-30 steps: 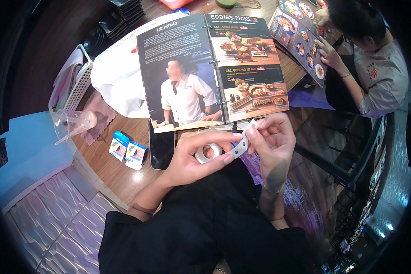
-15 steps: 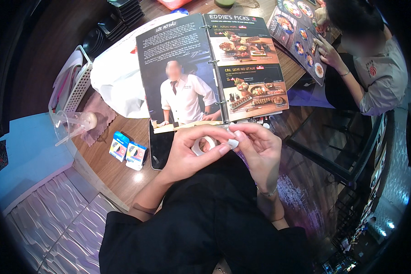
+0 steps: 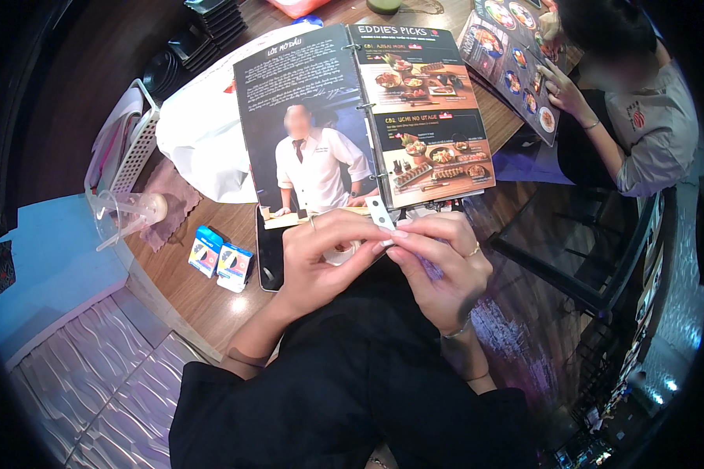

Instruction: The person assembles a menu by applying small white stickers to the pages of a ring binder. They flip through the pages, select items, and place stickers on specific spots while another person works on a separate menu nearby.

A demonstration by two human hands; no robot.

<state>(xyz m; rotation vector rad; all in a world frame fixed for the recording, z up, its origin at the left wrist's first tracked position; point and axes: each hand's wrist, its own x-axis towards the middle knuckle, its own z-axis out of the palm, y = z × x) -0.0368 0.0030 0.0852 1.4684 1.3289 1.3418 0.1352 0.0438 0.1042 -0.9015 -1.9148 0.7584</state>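
Since half a second ago, the white strip (image 3: 380, 215) has swung up from between your fingertips, so its dark holes now show and its upper end points at the binder; your right hand (image 3: 450, 277) has turned to meet your left hand (image 3: 313, 250). For the work in hand, both hands appear to control the strip at one end, leaving the other free. Each thumb and index finger is nearly closed, pinching the strip's lower end, which the fingertips mostly hide. A white roll (image 3: 339, 255) sits in the curl of your left hand, partly covered by its fingers. Just beyond, the open ring binder (image 3: 305, 117) lies behind the strip and partly covers a dark tablet (image 3: 269, 254). Two small boxes (image 3: 233, 266) stand to your left; farther off are a clear cup (image 3: 133, 215) and a white basket (image 3: 139, 148). Across the table, a co-worker's hand (image 3: 563, 92) touches another menu (image 3: 516, 70).
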